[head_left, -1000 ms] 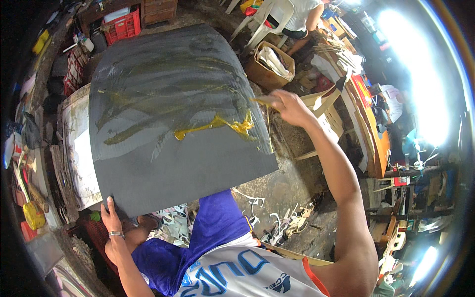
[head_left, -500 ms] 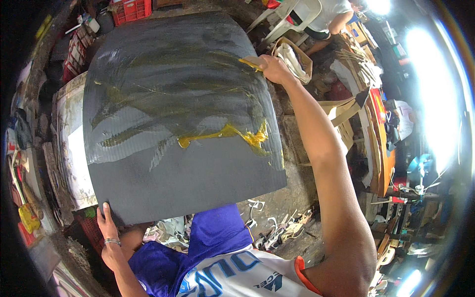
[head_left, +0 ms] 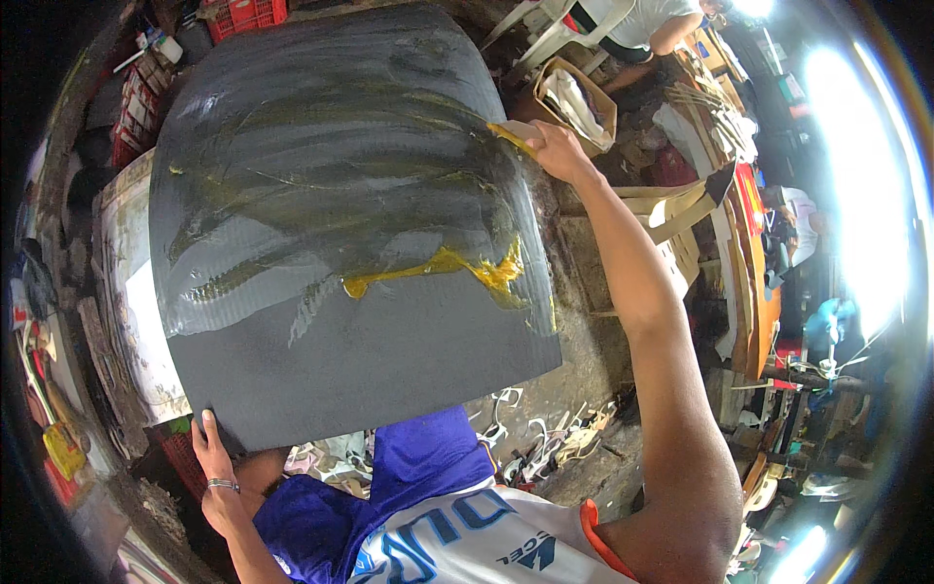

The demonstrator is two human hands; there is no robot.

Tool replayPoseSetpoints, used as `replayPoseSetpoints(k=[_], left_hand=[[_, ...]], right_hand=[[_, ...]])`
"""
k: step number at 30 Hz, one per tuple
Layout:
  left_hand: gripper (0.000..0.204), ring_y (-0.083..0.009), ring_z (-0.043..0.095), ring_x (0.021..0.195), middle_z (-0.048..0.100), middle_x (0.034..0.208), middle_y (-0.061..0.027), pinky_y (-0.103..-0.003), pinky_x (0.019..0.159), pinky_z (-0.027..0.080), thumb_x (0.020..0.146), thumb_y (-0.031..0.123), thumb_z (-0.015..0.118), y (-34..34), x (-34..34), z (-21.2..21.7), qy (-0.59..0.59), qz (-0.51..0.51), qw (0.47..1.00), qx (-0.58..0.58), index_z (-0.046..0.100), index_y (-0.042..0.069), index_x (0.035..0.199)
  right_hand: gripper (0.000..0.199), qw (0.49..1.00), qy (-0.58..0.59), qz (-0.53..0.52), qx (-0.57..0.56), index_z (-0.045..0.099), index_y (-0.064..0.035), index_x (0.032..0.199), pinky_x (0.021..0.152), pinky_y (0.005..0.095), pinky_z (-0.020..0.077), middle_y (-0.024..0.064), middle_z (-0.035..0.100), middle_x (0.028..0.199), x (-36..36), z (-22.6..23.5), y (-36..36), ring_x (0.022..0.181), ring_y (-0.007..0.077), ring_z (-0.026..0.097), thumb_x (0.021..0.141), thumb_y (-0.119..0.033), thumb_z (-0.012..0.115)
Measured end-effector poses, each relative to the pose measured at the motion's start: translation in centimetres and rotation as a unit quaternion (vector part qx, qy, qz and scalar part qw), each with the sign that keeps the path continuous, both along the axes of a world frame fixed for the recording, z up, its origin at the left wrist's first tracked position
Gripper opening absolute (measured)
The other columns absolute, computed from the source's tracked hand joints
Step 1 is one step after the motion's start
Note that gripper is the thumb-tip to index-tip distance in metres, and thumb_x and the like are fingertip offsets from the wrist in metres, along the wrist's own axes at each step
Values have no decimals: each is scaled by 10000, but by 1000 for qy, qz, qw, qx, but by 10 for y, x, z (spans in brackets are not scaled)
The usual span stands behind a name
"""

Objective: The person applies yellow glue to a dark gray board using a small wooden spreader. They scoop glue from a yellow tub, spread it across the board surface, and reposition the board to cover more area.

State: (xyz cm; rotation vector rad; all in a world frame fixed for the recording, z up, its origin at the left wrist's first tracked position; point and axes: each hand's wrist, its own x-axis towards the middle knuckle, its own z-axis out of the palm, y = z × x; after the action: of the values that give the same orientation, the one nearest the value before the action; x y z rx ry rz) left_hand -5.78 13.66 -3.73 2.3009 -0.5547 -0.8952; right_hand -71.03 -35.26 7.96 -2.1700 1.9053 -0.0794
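Observation:
A large dark grey sheet (head_left: 370, 365) lies in front of me, its far part smeared with streaks of yellow glue. A thicker ridge of yellow glue (head_left: 443, 261) runs across its middle toward the right edge. My right hand (head_left: 562, 154), arm stretched out, is closed on a flat spreader (head_left: 514, 137) coated in yellow glue, at the sheet's right edge. My left hand (head_left: 211, 453), a bracelet at its wrist, holds the sheet's near left corner. The fingers under the sheet are hidden.
A white board (head_left: 146, 292) shows under the left side. Scraps (head_left: 555, 448) litter the floor at near right. Beyond the right edge stand a box with white material (head_left: 576, 105) and a plastic chair (head_left: 584, 29). Another person (head_left: 652, 29) sits at far right.
My right hand with the spreader has moved slightly right and nearer, past the sheet's right edge. My left hand stays at the corner. The whole view has shifted a little.

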Motion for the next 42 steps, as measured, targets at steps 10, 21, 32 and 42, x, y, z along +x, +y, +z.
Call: replayPoseSetpoints(k=[10, 21, 32, 42], left_hand=[[1066, -357, 432, 1514, 411, 1656, -276, -435, 1260, 328, 997, 663, 652, 5, 9, -12, 12, -1, 1000, -12, 309, -129, 1622], [1135, -389, 387, 1548, 372, 1688, -265, -492, 1277, 289, 944, 759, 635, 1, 4, -5, 11, -1, 1000, -4, 307, -60, 1657], [1141, -342, 468, 1487, 454, 1628, -271, -429, 1247, 348, 941, 704, 699, -8, -4, 7, 21, 11, 1000, -20, 318, -128, 1622], [1129, -332, 509, 1452, 479, 1607, -265, -430, 1224, 378, 957, 692, 692, -13, -8, 13, 16, -14, 999, -43, 304, -129, 1628]], right_hand=[[459, 999, -34, -19, 26, 611, 11, 1426, 1072, 479, 506, 272, 680, 1354, -65, 9, 95, 1285, 426, 645, 1025, -202, 671], [551, 996, 51, 57, -37, 622, -186, 1472, 1051, 481, 550, 155, 687, 1400, 47, 25, -18, 1279, 369, 661, 930, -92, 598], [370, 988, 71, 131, 40, 668, -143, 1368, 1038, 500, 525, 112, 709, 1312, 41, -5, 37, 1264, 357, 647, 1002, -113, 620], [434, 982, 51, 182, 20, 684, -128, 1269, 978, 479, 555, 98, 717, 1169, 26, 1, 172, 1155, 350, 674, 870, 28, 616]])
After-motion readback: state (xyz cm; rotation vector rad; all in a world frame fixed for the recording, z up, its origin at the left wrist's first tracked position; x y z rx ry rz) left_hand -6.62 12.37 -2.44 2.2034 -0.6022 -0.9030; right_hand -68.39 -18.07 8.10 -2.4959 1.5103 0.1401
